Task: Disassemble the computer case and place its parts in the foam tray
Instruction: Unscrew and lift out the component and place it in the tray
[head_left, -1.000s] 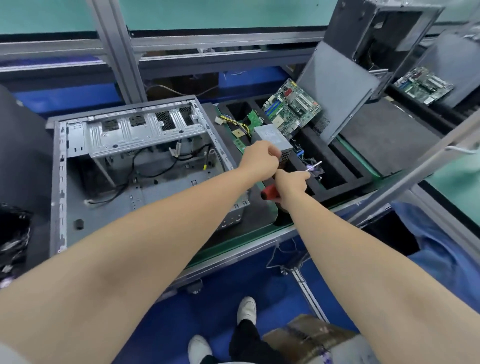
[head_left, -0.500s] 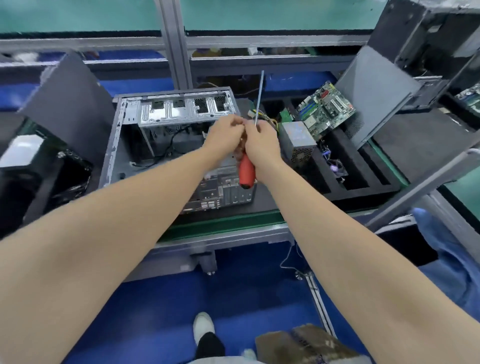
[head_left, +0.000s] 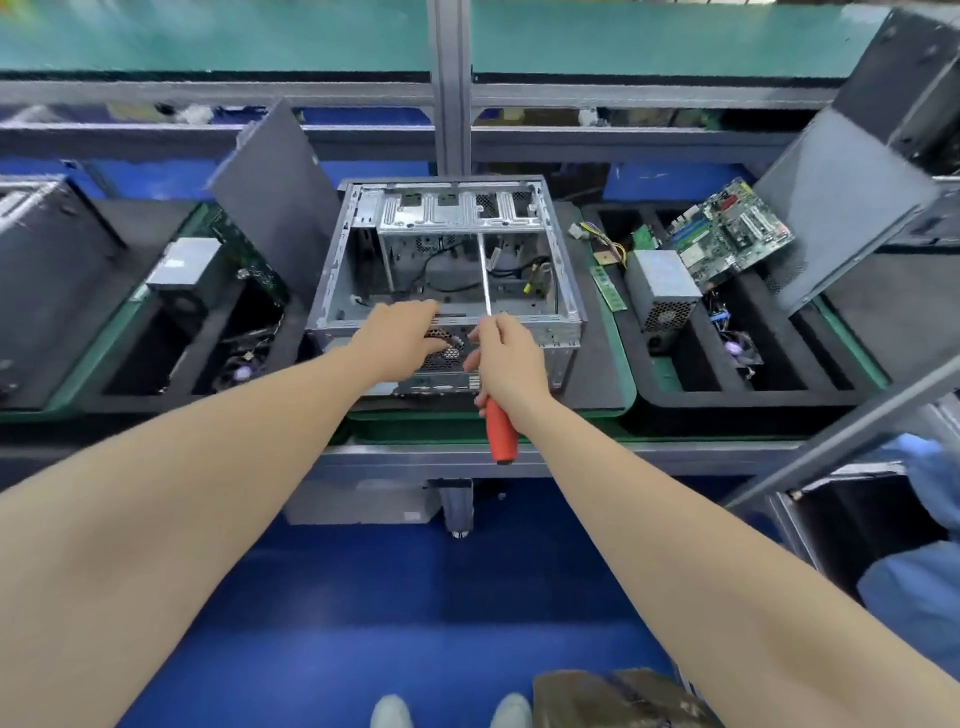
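**Hands back at the case; power supply already trayed**

A second ago both hands worked over the foam tray (head_left: 727, 400). They have since crossed to the computer case (head_left: 340, 270), which stands open-topped mid-table, close to the front edge.

The left hand (head_left: 402, 338) now lies against the case's near panel over the fan grille (head_left: 441, 358), its fingers stretched out and gripping nothing. The right hand (head_left: 511, 358) has parted from it. Its fingers are curled round the screwdriver (head_left: 500, 431), red handle down and shaft pointing up over the case interior.

The tray sits just right of the case and holds the power supply (head_left: 660, 288) and motherboard (head_left: 727, 234).

Assessment: the drop-off looks complete. The next item is probably the fan behind the grille, and the screwdriver tip is not yet on any fastener.
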